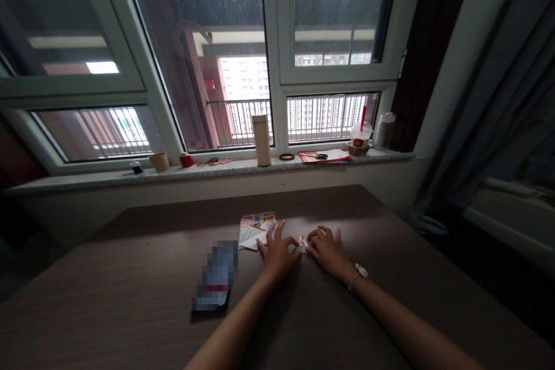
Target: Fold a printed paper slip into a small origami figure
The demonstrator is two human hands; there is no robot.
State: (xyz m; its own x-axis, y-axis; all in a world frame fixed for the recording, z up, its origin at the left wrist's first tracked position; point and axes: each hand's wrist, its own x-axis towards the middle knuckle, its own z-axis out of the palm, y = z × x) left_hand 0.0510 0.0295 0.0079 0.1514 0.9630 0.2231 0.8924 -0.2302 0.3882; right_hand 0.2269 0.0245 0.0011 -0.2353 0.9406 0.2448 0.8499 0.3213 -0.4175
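Observation:
Both my hands rest on a dark wooden table point(130, 277). Between them lies a small folded piece of printed paper point(302, 244). My left hand point(277, 250) lies on it from the left with fingers spread, partly over a colourful printed sheet point(255, 226). My right hand point(328, 250), with a white band at the wrist, presses the small paper from the right, its fingers curled down. Most of the small paper is hidden under my fingers.
A blurred dark flat object point(215, 280) lies on the table left of my left arm. On the window sill point(87, 176) stand a tall beige flask point(261, 140), small cups point(159, 161), a lidded drink cup point(361, 134) and a red booklet point(325, 155). A curtain point(498, 98) hangs at right.

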